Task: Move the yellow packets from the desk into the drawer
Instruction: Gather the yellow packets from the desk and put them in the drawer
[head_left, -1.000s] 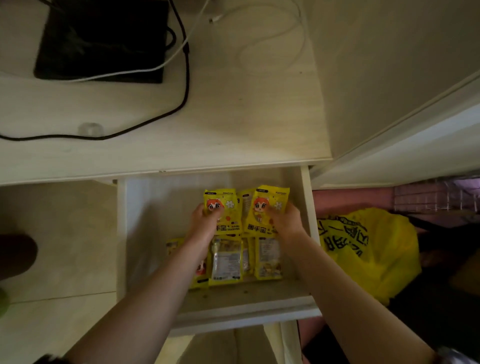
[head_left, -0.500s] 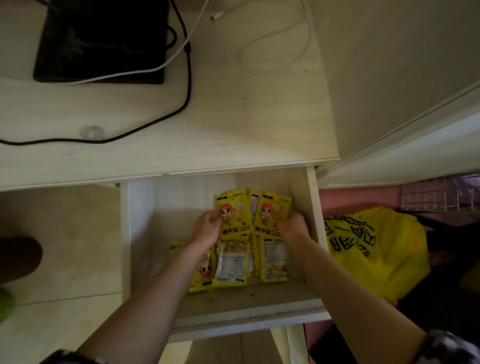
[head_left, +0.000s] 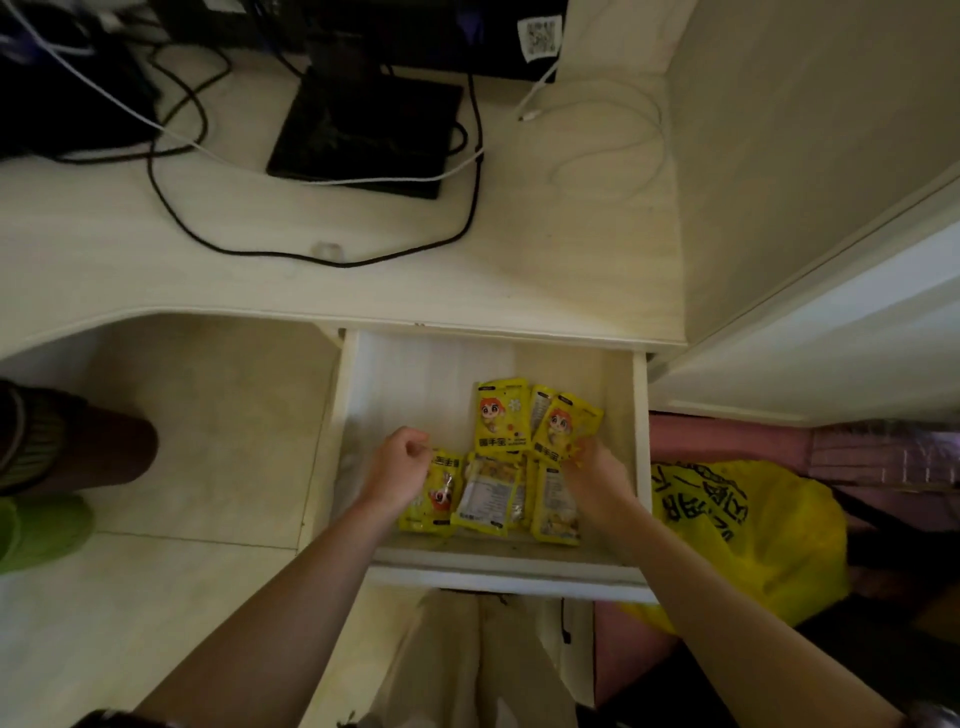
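The open drawer (head_left: 498, 570) under the desk (head_left: 545, 270) holds several yellow packets. Two cartoon-faced ones lie at the back, the left packet (head_left: 498, 415) and the right packet (head_left: 561, 423), which is tilted. Three more (head_left: 488, 499) lie in a row nearer the front. My left hand (head_left: 400, 462) hovers over the front-left packet with its fingers loosely curled and holds nothing. My right hand (head_left: 592, 470) has its fingertips curled on the lower right corner of the right back packet. I see no yellow packets on the desk top.
A black monitor base (head_left: 363, 130) and black and white cables (head_left: 467, 171) lie on the desk. A yellow plastic bag (head_left: 753, 535) sits on the floor right of the drawer. A person's leg and green shoe (head_left: 41, 525) are at the left.
Both packets went down flat at the back of the drawer. My left hand let go of its packet and pulled back to the left. The view lifted towards the desk.
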